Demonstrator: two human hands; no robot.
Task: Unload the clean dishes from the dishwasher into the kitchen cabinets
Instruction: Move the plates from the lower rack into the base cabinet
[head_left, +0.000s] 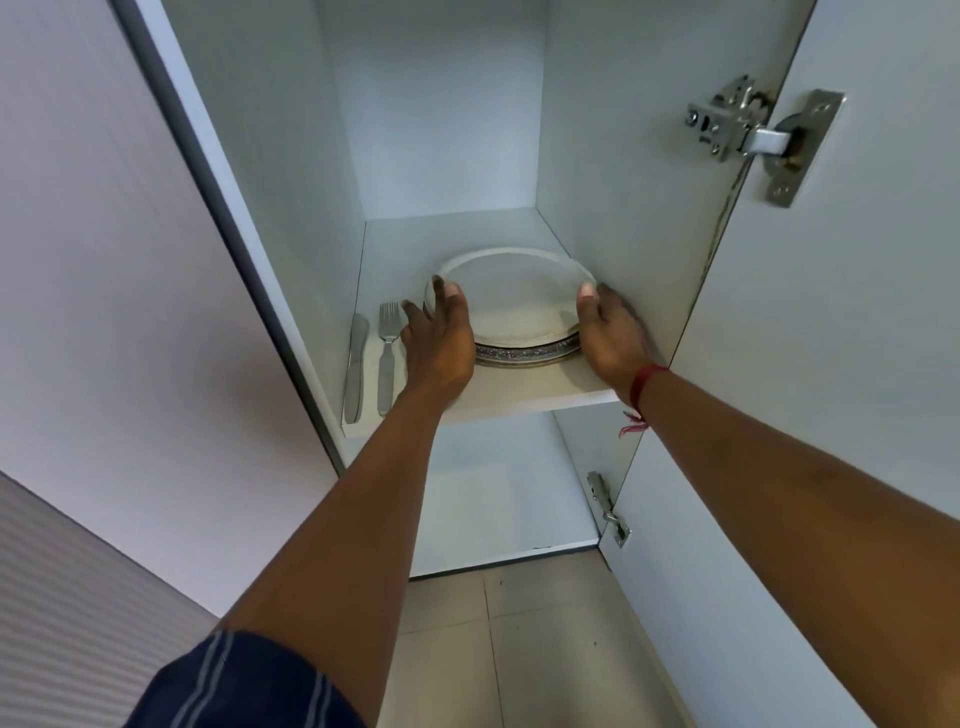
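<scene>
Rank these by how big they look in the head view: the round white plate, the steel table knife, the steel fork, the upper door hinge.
1. Round white plate, clearly largest.
2. Steel table knife.
3. Steel fork, slightly shorter than the knife.
The upper metal door hinge is unsure: it is nearer the camera.

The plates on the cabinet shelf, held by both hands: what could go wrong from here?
1. The white plate sits on a silver-rimmed plate near the shelf's front edge; a pull forward might slide the stack off.
2. The left hand is close to the fork and knife; it may knock them.
3. The right hand is squeezed against the cabinet wall.
</scene>
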